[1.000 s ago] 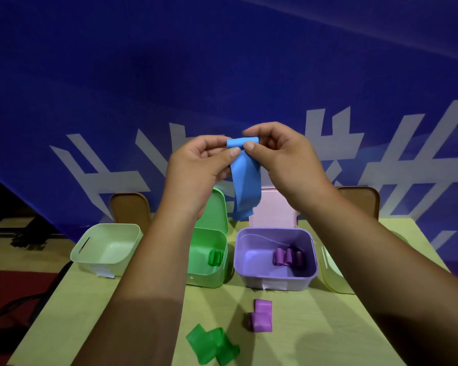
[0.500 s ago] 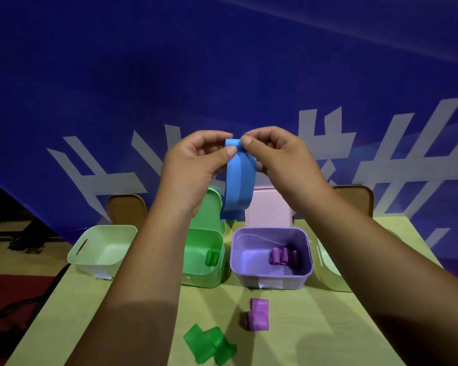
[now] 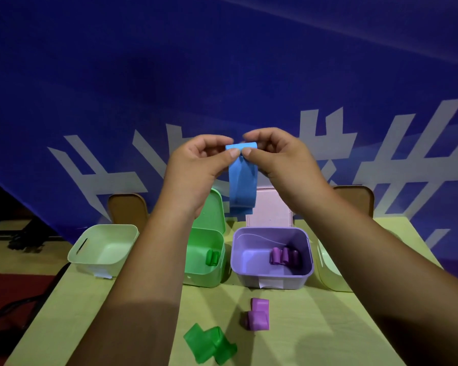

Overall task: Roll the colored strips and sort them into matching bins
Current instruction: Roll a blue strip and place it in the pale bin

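Observation:
A blue strip (image 3: 242, 186) hangs in the air above the bins, its top end curled over. My left hand (image 3: 196, 170) and my right hand (image 3: 280, 162) both pinch that top end between thumb and fingers. Below stand a green bin (image 3: 205, 276) with a green roll inside and a purple bin (image 3: 273, 280) with purple rolls inside. A loose green strip (image 3: 209, 344) and a loose purple strip (image 3: 258, 314) lie on the table in front of the bins.
A pale bin (image 3: 101, 253) stands at the left, another pale bin (image 3: 328, 273) at the right, partly behind my right arm. Green and pink lids stand open behind the middle bins. The yellow-green table (image 3: 315, 326) ends at a blue banner.
The strip's hanging tail has swung and now hangs straight with its face toward me. Both hands have kept their pinch on the top end.

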